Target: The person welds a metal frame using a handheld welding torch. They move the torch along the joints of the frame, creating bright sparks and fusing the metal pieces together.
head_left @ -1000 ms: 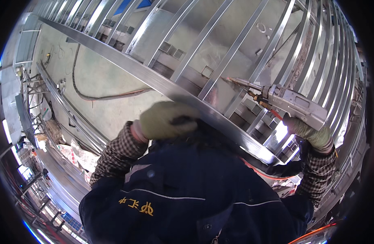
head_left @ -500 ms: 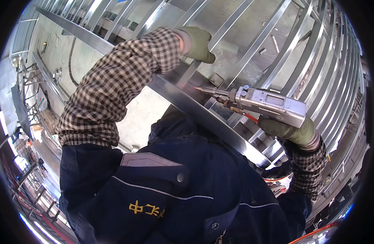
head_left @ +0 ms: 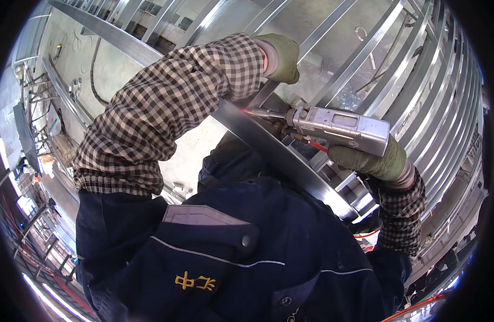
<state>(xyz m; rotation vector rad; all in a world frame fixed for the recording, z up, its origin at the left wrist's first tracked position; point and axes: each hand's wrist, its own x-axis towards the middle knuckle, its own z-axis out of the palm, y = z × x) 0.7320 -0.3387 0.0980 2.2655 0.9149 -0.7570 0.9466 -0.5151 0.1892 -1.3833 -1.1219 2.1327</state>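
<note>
My right hand (head_left: 367,160), in a green glove, is closed round the grip of a silver handheld laser welding gun (head_left: 333,126). The gun's narrow nozzle points left, its tip at the long metal rail (head_left: 306,185) running diagonally in front of my body. A small red light spot glows there. My left hand (head_left: 283,60), also gloved, is wrapped over a metal crossbar (head_left: 328,27) near where that bar meets the rail. Its fingertips are partly hidden behind the glove's back and the bar. A red hose (head_left: 318,146) shows under the gun.
Many parallel shiny metal bars (head_left: 418,91) stretch off to the right, with floor showing between them. A dark cable (head_left: 93,75) lies on the floor (head_left: 64,51) at the upper left. Racks and clutter (head_left: 40,102) stand along the far left.
The welding gun in my right hand has shifted left and slightly up, its tip now closer on the rail. My left hand has moved right along with the view.
</note>
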